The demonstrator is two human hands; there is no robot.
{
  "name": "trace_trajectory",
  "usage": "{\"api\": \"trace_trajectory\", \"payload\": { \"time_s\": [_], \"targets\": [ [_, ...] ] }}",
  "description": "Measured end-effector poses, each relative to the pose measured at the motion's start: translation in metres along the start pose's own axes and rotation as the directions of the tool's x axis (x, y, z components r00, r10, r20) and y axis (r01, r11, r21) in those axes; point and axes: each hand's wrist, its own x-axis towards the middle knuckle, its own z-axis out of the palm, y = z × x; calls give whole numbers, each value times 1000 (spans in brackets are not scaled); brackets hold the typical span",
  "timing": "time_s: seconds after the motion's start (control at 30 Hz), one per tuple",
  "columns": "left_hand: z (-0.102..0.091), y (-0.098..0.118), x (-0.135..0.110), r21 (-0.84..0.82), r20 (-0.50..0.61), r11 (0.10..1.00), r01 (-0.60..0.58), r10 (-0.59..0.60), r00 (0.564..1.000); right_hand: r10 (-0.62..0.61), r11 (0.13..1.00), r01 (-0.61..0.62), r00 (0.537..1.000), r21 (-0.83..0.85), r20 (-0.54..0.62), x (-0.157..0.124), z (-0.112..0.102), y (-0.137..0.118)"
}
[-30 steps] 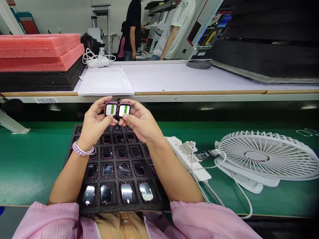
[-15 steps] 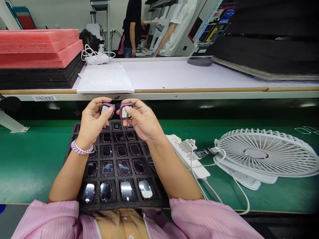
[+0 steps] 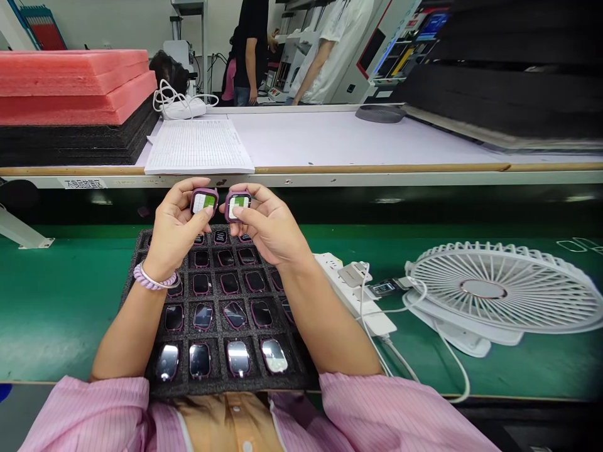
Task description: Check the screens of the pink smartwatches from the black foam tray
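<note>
My left hand [image 3: 176,223] pinches a purple-framed smartwatch body [image 3: 202,199], its screen lit white and green. Close beside it, my right hand [image 3: 268,226] holds a second smartwatch body [image 3: 239,202] with a similar lit screen, the thumb resting on the glass. Both are strapless and face me, a small gap apart. Beneath my hands lies a black foam tray [image 3: 211,385] with rows of square pockets. More purple-edged watch bodies [image 3: 200,361] sit in them, most with dark screens. My forearms hide parts of the tray's sides.
Right of the tray are a white power strip [image 3: 351,285] with cables and a white fan [image 3: 509,289]. A raised shelf [image 3: 320,141] ahead bears a printed sheet stack [image 3: 200,147], pink foam [image 3: 70,75] and black foam [image 3: 509,88]. People stand beyond.
Both watch screens now show more green and white, as my thumbs have shifted lower on them. Both hands stay at nearly the same place, still holding the watches.
</note>
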Motion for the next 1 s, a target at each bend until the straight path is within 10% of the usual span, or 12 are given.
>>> {"api": "trace_trajectory", "payload": {
  "time_s": [1.0],
  "targets": [
    [-4,1,-1,-20,-8,995,96,-97,995,-7,999,7,1000,47,-10,0,-2,0]
  ]
}}
